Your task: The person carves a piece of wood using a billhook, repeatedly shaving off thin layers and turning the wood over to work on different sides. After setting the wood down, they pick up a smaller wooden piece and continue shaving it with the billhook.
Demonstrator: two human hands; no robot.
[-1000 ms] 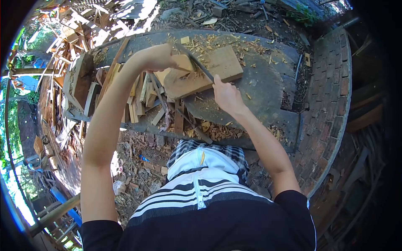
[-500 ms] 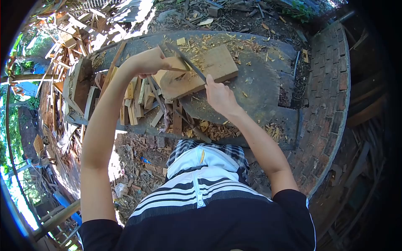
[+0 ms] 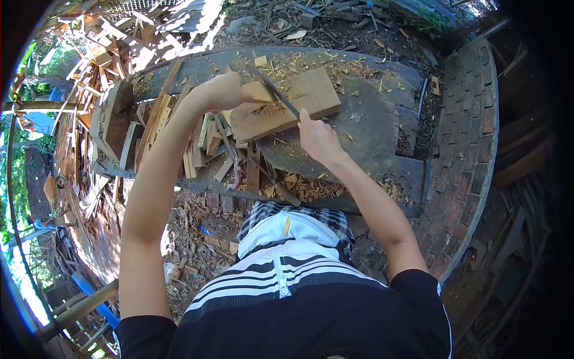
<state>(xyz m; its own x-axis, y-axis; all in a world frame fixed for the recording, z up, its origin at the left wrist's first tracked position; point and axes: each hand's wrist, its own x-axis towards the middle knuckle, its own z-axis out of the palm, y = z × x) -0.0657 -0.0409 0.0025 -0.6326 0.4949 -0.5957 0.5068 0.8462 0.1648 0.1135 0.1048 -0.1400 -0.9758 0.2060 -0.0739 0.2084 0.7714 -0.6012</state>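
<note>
My left hand (image 3: 222,93) is closed around a short, pale piece of wood (image 3: 258,92), holding it over a thick wooden block (image 3: 311,96). In my right hand (image 3: 318,139) is a long-bladed knife (image 3: 281,99), gripped at its near end. Its dark blade slants up and left across the block, right at the end of the pale piece. The knife's handle is mostly hidden by my fingers. Shavings lie on the block and behind it.
A worn, dark work surface (image 3: 371,128) carries the block and scattered chips. Cut wood sticks (image 3: 206,140) are heaped left of the block, beside an upright timber (image 3: 113,119). A low brick wall (image 3: 457,143) curves along the right. More scrap wood (image 3: 104,57) lies behind at left.
My left hand has shifted slightly right with the wood piece, and its wrist has turned. My right hand and the knife have moved a little right and toward me.
</note>
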